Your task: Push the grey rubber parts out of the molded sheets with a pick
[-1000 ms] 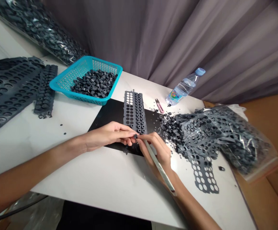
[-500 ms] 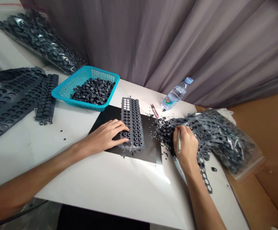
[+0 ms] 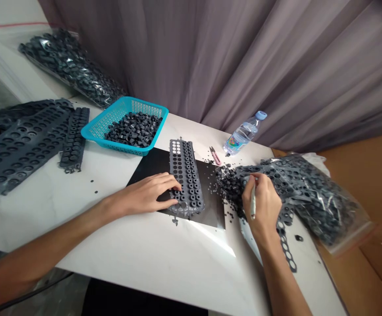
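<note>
A dark grey moulded rubber sheet [image 3: 188, 175] lies on a black mat [image 3: 144, 167], with rows of ring-shaped plugs on its right side and emptied holes at its upper left. My left hand [image 3: 151, 193] rests at the sheet's lower left edge, thumb and fingers apart around a few plugs there. Over a heap of small black rubber parts [image 3: 232, 184], my right hand [image 3: 263, 202] is closed around a slim white pen-like tool [image 3: 253, 202]. The tool's tip and what the fingertips touch are hidden.
A blue basket [image 3: 94, 131] holds many rubber plugs. Pink thread snips [image 3: 215, 156] and a water bottle [image 3: 241, 137] stand behind the mat. Bags of parts lie at the back left [image 3: 75, 66] and right [image 3: 329, 206]. More moulded sheets [image 3: 23, 140] are stacked at left.
The whole view has shifted slightly right and down. My left fingers look more bent at the sheet's edge; my right hand stays over the heap with the white tool.
</note>
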`<action>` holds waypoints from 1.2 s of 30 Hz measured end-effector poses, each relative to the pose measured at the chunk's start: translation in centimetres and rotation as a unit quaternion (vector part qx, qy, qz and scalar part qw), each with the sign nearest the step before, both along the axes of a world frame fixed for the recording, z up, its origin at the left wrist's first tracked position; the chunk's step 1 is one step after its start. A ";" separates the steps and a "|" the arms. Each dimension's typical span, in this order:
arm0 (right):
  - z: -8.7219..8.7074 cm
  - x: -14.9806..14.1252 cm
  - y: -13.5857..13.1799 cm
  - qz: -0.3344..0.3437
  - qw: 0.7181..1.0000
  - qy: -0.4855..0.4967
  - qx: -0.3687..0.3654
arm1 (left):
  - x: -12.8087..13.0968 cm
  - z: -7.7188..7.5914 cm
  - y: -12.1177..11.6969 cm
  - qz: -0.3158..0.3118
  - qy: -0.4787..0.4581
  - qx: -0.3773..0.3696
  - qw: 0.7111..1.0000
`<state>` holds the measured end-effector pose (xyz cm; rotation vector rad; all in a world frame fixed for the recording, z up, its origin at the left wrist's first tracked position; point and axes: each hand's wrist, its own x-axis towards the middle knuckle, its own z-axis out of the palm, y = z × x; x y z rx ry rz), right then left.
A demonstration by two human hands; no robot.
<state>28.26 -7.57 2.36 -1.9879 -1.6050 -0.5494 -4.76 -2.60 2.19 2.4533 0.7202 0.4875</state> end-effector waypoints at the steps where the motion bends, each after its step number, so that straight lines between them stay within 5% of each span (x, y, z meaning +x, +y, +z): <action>1: 0.0 0.1 0.0 -0.007 1.000 0.004 -0.004 | 0.0 0.0 0.0 -0.002 -0.002 -0.003 1.000; 6: -0.3 0.0 -0.1 0.002 1.000 0.004 -0.013 | -0.3 -0.4 0.7 0.006 -0.009 0.019 1.000; 17: -2.1 -5.3 -1.0 0.218 0.967 -0.063 -0.118 | -1.1 -1.8 2.2 0.062 0.061 0.107 0.990; 26: -2.6 -8.0 -1.6 0.212 0.968 -0.035 -0.127 | 0.0 -2.1 2.0 0.048 0.073 0.146 0.985; 32: -2.4 -7.7 -1.5 0.220 0.964 0.031 -0.145 | 1.6 -1.8 1.4 0.045 0.085 0.182 0.979; 36: -2.2 -6.7 -1.2 0.244 0.956 0.061 -0.154 | 1.9 -1.4 2.4 0.065 0.032 0.143 0.987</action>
